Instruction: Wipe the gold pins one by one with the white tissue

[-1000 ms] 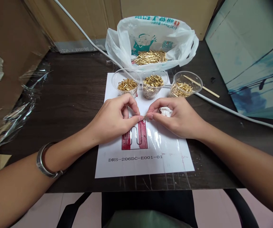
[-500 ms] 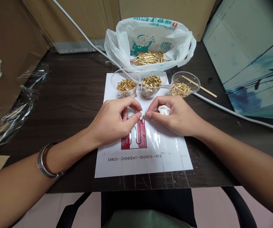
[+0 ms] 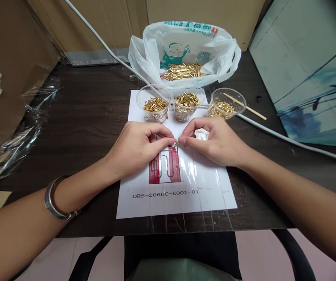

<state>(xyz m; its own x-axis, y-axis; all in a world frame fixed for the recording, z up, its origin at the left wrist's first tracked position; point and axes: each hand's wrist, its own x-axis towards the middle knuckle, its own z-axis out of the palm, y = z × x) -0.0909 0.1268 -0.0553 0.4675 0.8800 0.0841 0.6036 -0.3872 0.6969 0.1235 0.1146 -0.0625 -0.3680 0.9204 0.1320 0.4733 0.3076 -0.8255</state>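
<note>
Over the printed sheet, my left hand and my right hand meet nearly tip to tip. A tiny gold-coloured metal pin sits between them, pinched by the right thumb and index finger. My left thumb and index finger are pressed together at its other side; whether they hold a second small part is hidden. A crumpled white tissue is tucked in my right palm. Below the fingers lies a red-and-white printed picture under clear tape.
Three clear plastic cups of small gold pins, a left cup, a middle cup and a right cup, stand beyond my hands. Behind them sits a white plastic bag of longer gold pins. A white cable and a wooden stick lie at right.
My left fingertips have closed together and come slightly right, up to the pin at my right fingertips. My right hand has barely moved and still carries the tissue.
</note>
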